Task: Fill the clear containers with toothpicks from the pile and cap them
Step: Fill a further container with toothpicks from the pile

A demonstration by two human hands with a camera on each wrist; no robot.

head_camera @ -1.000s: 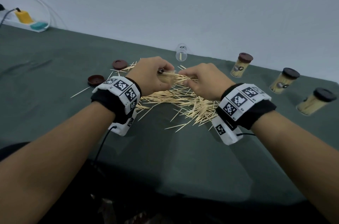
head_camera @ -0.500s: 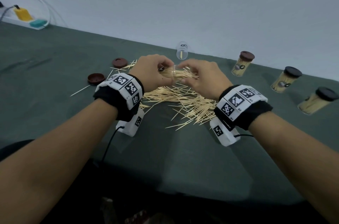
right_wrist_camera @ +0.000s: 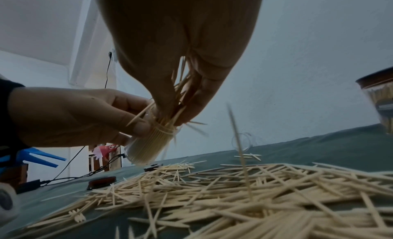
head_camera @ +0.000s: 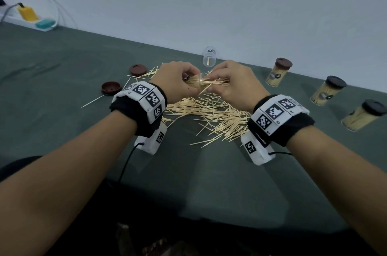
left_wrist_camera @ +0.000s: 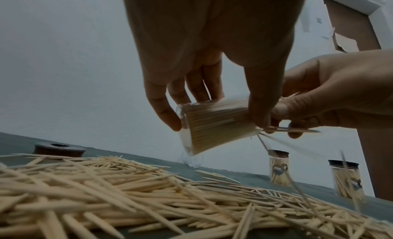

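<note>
My left hand [head_camera: 178, 82] [left_wrist_camera: 204, 98] grips a clear container [head_camera: 195, 83] [left_wrist_camera: 214, 125] [right_wrist_camera: 146, 145], nearly full of toothpicks and tipped on its side, mouth toward the right. At that mouth my right hand [head_camera: 232, 84] [right_wrist_camera: 180, 98] pinches a bundle of toothpicks [head_camera: 215, 83] [right_wrist_camera: 180, 91], their tips in the opening. Both hands hover above the toothpick pile [head_camera: 211, 117] [left_wrist_camera: 127, 192] [right_wrist_camera: 234, 192] on the green table. A few toothpicks [right_wrist_camera: 240, 150] are dropping from the mouth.
An almost empty clear container [head_camera: 209, 59] stands at the table's back edge. Three filled, capped containers [head_camera: 277, 73] [head_camera: 327, 93] [head_camera: 363, 114] line the right. Two brown caps [head_camera: 137, 69] [head_camera: 111, 87] lie left of the pile. A power strip [head_camera: 31, 19] sits far left.
Both hands have risen a little off the pile with the container. The right hand has pushed its bundle toward the mouth, and stray toothpicks fall.
</note>
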